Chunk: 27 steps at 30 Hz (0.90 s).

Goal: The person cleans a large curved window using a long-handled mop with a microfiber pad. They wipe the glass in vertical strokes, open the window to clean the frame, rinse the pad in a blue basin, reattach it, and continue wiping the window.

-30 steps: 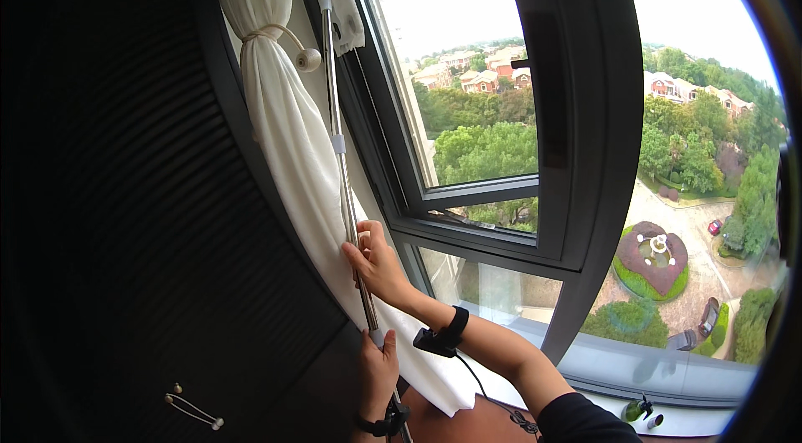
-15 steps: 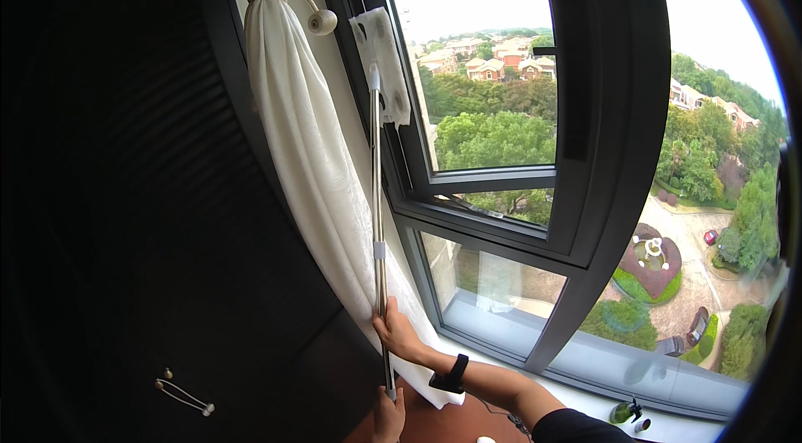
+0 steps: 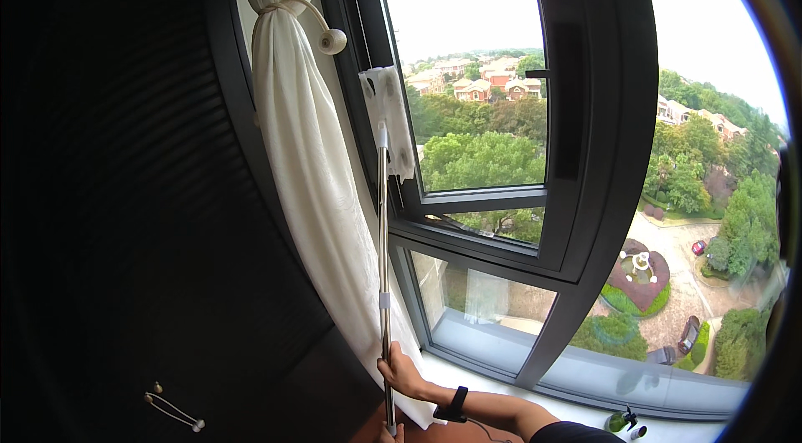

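A flat mop with a long silver telescopic pole stands nearly upright. Its flat head carries a white cloth pad, which lies against the left part of the dark window frame. My right hand, with a black watch on its wrist, is wrapped round the pole below the grey joint. Lower down, at the bottom edge of the view, my left hand grips the pole's end, and only its fingers show. Close by on the left hangs a cream curtain, gathered by a tieback.
An opened window sash with a black handle takes up the middle. On the white sill at lower right stand a green spray bottle and a small dark container. A dark ribbed wall fills the left, with another tieback on it.
The mop has slid down along the window frame, its pad now lower. Both hands have come down with the pole, and my left hand has partly left the view.
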Motion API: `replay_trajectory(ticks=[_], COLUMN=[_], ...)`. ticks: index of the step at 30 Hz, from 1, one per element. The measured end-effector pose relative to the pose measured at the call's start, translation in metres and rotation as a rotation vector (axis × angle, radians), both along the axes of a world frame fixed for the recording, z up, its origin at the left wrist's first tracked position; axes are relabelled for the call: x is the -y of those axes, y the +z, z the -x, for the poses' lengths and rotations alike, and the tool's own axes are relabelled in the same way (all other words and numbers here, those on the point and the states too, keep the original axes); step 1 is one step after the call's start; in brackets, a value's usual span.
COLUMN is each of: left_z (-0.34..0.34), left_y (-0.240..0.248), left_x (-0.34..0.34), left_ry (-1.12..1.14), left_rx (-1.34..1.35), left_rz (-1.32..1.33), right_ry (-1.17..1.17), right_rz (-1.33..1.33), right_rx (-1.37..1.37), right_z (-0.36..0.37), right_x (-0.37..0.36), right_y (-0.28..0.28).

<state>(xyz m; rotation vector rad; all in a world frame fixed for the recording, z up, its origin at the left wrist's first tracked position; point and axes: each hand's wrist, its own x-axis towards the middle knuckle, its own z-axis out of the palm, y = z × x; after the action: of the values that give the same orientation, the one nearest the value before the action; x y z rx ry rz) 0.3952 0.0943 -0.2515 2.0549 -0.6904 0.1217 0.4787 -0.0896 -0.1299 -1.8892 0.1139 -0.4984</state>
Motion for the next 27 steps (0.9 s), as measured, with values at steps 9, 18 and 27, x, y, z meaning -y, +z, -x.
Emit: replay_trajectory(ticks=[9, 18, 27], left_z=[-0.048, -0.068, -0.109], left_y=[0.052, 0.204, 0.317], left_x=[0.043, 0.095, 0.129], left_ry=[-0.009, -0.018, -0.236], left_rx=[0.332, 0.167, -0.083], left_rz=[-0.083, 0.211, 0.403], right_ry=[-0.070, 0.113, 0.319], right_rz=[0.004, -0.276, -0.387], right_rx=[0.170, 0.363, 0.400], right_z=[-0.031, -0.033, -0.030], right_x=[0.030, 0.053, 0.054], right_y=[0.093, 0.221, 0.281])
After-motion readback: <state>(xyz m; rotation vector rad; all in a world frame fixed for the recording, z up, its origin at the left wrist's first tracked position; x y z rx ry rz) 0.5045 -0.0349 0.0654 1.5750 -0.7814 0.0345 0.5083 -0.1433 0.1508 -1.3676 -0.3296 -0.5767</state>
